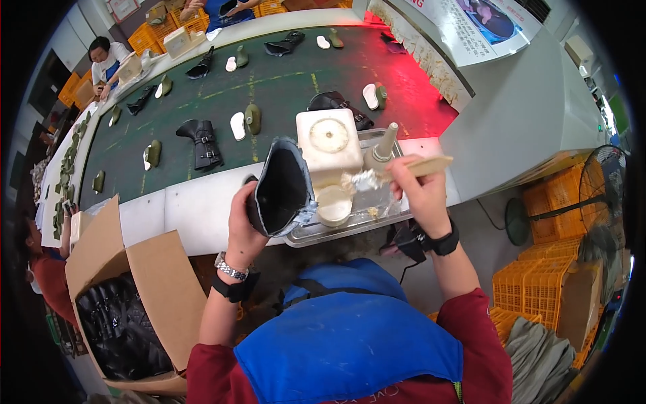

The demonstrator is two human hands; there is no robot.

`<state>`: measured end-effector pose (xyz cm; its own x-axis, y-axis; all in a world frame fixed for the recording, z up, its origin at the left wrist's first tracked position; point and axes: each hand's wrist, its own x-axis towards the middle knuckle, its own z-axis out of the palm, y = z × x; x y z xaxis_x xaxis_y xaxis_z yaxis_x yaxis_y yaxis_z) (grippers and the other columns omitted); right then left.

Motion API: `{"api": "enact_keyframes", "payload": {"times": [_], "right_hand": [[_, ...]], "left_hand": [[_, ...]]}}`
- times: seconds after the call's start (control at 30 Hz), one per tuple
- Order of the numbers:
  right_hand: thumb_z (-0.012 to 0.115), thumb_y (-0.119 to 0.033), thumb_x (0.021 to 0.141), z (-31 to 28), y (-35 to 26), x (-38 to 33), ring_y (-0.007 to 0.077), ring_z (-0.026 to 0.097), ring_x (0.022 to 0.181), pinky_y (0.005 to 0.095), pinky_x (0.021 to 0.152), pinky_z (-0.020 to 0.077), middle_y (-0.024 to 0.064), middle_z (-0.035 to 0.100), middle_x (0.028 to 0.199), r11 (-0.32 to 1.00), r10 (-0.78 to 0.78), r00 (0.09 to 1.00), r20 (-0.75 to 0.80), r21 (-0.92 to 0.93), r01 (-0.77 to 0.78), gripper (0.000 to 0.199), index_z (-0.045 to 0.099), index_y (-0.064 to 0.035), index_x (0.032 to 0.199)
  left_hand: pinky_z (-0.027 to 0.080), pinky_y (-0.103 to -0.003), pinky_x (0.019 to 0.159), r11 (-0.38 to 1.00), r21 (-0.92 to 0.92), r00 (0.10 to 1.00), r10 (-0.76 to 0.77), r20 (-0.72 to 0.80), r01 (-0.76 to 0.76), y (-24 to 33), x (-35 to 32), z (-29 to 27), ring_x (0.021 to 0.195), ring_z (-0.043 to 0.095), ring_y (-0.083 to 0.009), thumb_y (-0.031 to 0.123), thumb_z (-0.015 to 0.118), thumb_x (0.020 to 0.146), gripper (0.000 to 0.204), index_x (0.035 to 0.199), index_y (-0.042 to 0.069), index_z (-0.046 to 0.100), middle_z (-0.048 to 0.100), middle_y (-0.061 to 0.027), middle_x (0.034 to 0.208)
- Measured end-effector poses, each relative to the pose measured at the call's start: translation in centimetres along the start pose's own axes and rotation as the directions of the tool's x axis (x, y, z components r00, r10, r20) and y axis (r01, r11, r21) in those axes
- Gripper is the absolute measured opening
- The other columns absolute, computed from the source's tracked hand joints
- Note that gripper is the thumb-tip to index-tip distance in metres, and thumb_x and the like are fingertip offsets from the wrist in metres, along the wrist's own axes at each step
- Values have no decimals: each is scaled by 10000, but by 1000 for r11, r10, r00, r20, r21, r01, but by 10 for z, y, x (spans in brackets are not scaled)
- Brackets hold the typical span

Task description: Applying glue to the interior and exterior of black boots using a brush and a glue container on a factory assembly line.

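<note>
My left hand (243, 219) is wrapped round a black boot (279, 192), whose open shaft faces me and shows its dark inside and a greyish rim. In my right hand (424, 195) is a brush (432, 165) with a flat wooden handle, its bristles coated in something white. The bristles are just above and beside a small round cream cup (334, 205). That cup sits on a metal tray (336, 233), along with a squarish white container (330, 124) and a bottle with a cone-shaped nozzle (383, 145).
Black boots (204, 143), green shoe-shaped pieces (253, 119) and white insoles (237, 126) lie on a green conveyor belt (202, 101). An open carton (168, 283) of black boots stands at left. Orange crates (528, 289) and a fan (599, 182) are at right. A co-worker (108, 64) is at far left.
</note>
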<state>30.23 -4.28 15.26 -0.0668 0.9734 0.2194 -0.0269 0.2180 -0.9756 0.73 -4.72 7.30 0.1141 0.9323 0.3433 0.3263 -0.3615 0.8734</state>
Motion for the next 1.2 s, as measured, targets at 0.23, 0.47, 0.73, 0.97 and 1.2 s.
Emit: {"api": "enact_keyframes", "payload": {"times": [0.23, 0.47, 0.73, 0.97, 1.2], "right_hand": [[626, -70, 825, 45, 6, -36, 77, 561, 661, 229, 592, 445, 35, 626, 732, 998, -57, 987, 152, 41, 51, 73, 633, 1, 841], [654, -27, 774, 69, 29, -31, 167, 609, 625, 251, 575, 465, 87, 634, 733, 868, -387, 882, 270, -215, 447, 47, 644, -17, 819], [645, -74, 802, 40, 40, -7, 101, 575, 564, 225, 500, 433, 72, 654, 739, 924, -257, 965, 53, -280, 262, 79, 646, -2, 835], [619, -86, 835, 46, 67, -9, 104, 581, 664, 257, 609, 464, 61, 667, 768, 985, -85, 988, 128, -136, 103, 110, 659, 15, 820], [614, -127, 830, -2, 131, 17, 166, 594, 583, 295, 540, 443, 101, 624, 645, 870, 52, 972, 231, -488, 69, 166, 634, 38, 823]], "left_hand": [[356, -489, 957, 712, 560, 814, 570, -108, -424, -6, 4, 2, 1075, 503, -353, 2, 711, 625, 620, 1156, 63, 397, 524, -149, 1157], [349, -495, 964, 678, 616, 834, 549, -61, -402, 0, 1, 12, 1070, 505, -349, -5, 674, 634, 585, 1153, 60, 414, 526, -141, 1160], [358, -478, 949, 691, 663, 888, 452, -85, -288, -8, -2, 7, 1070, 490, -359, 3, 669, 632, 543, 1127, 33, 449, 521, -149, 1145], [390, -429, 896, 740, 627, 916, 387, -100, -245, 5, -11, 10, 1029, 495, -369, -75, 584, 598, 503, 1084, 19, 498, 529, -171, 1075], [396, -421, 888, 841, 541, 889, 254, -381, -9, 17, -33, 20, 1003, 502, -364, 48, 700, 605, 592, 1134, -10, 442, 524, -180, 1063]]}}
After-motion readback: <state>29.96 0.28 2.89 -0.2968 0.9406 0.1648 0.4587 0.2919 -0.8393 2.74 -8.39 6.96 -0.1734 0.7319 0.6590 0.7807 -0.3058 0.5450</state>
